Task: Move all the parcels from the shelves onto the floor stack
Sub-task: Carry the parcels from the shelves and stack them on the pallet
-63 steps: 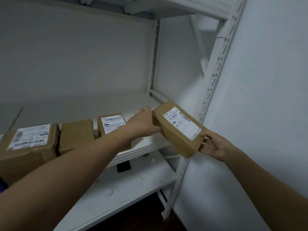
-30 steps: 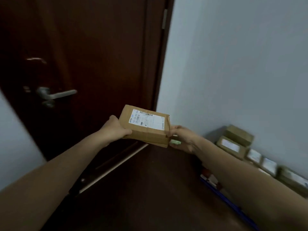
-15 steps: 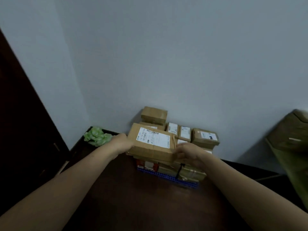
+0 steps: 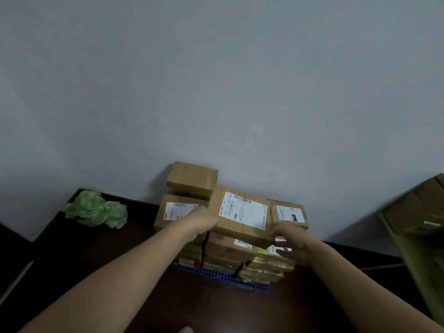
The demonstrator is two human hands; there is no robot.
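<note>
A brown cardboard parcel (image 4: 242, 216) with a white shipping label lies on top of the floor stack (image 4: 230, 251), against the wall. My left hand (image 4: 201, 221) grips its left end. My right hand (image 4: 288, 239) is at its near right corner; the thumb touches the edge and the fingers are spread loosely below. The stack is several taped brown parcels on a blue slatted base (image 4: 216, 275). A plain parcel (image 4: 192, 176) sits highest at the back left, with labelled parcels to the left (image 4: 177, 210) and right (image 4: 288, 213).
A crumpled green item (image 4: 96, 210) lies on the dark floor (image 4: 108, 260) in the left corner. An olive-green piece of furniture (image 4: 420, 224) stands at the right edge. A pale wall (image 4: 216, 92) backs the stack.
I turned from the shelf, past a dark door, to the stack. The parcel went down onto the top of the stack, and my right hand's fingers loosened from it.
</note>
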